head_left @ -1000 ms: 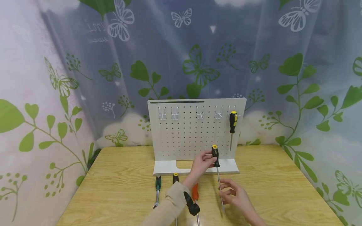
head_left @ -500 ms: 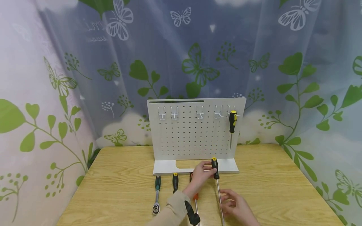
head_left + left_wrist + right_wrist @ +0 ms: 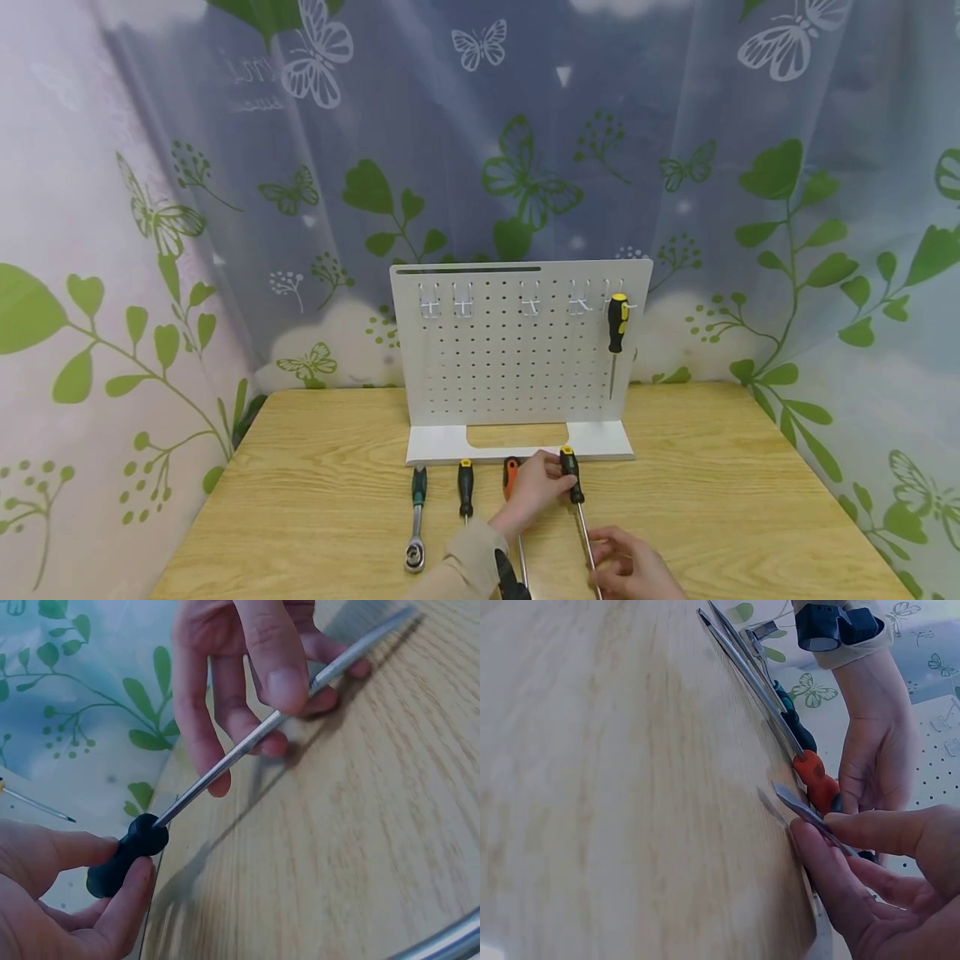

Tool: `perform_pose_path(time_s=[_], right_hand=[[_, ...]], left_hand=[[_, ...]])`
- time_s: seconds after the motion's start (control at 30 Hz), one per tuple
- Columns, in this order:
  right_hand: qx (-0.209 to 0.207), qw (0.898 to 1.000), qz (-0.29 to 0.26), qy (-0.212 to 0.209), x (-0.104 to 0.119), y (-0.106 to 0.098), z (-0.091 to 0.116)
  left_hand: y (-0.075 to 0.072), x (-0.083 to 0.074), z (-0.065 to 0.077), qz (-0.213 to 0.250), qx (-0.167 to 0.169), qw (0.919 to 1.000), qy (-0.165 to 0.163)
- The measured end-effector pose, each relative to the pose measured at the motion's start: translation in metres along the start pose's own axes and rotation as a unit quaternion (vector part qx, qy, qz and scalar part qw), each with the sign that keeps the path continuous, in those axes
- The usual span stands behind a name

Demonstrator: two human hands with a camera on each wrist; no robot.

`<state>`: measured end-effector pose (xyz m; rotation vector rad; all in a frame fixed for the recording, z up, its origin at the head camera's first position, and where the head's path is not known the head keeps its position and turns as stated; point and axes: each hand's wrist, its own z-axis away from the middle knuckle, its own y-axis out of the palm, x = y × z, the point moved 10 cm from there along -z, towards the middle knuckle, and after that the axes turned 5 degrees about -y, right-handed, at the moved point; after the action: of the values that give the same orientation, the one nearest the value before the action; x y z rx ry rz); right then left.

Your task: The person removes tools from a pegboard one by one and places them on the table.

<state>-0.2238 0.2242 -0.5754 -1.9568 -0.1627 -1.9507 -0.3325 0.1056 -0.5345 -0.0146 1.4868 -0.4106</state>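
A long screwdriver (image 3: 573,492) with a black and yellow handle lies slanted low over the table in front of the pegboard. My left hand (image 3: 534,490) pinches its handle (image 3: 120,862) between thumb and fingers. Down at the other end, my right hand (image 3: 633,565) pinches the metal shaft (image 3: 255,739) close to the tip, as the right wrist view shows. In the left wrist view the shaft casts a shadow on the wood just beneath it. An orange and black screwdriver (image 3: 815,776) lies to the left, partly hidden by my left hand and wrist in the head view.
Left of the hands lie another black and yellow screwdriver (image 3: 466,487) and a ratchet wrench (image 3: 417,517) with a green handle. Behind them stands a white pegboard (image 3: 510,358) with several hooks. One short screwdriver (image 3: 617,325) hangs at its right end. A patterned curtain surrounds the table.
Both hands have come down and toward me with the long screwdriver, from in front of the pegboard to low over the table. The other tools have stayed in place.
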Motion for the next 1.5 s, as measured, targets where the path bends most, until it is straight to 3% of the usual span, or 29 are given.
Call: perform_pose_path(time_s=[0.1, 0.2, 0.5, 0.7, 0.9, 1.2, 1.5], right_hand=[[0.007, 1.0, 0.014, -0.003, 0.002, 0.001, 0.002], [0.009, 0.999, 0.031, 0.003, 0.003, 0.001, 0.003], [-0.015, 0.994, 0.078, 0.075, -0.006, -0.003, 0.003], [-0.022, 0.993, 0.096, 0.062, -0.007, -0.004, 0.002], [-0.017, 0.992, 0.122, 0.025, 0.002, -0.003, 0.001], [-0.027, 0.991, 0.127, 0.014, 0.007, -0.002, 0.0], [-0.03, 0.994, 0.11, 0.006, 0.009, -0.003, -0.002]], left_hand=[[0.0, 0.0, 0.001, -0.052, -0.007, 0.9986, 0.009], [0.001, 0.001, 0.001, -0.075, -0.011, 0.9971, 0.011], [0.002, 0.004, -0.001, -0.121, -0.023, 0.9924, -0.004], [-0.001, -0.002, 0.003, -0.169, -0.055, 0.9838, 0.022], [-0.001, 0.0, 0.0, -0.201, -0.058, 0.9778, 0.002], [-0.001, 0.001, -0.002, -0.205, -0.047, 0.9776, -0.009], [-0.008, -0.007, -0.001, -0.195, -0.041, 0.9799, 0.007]])
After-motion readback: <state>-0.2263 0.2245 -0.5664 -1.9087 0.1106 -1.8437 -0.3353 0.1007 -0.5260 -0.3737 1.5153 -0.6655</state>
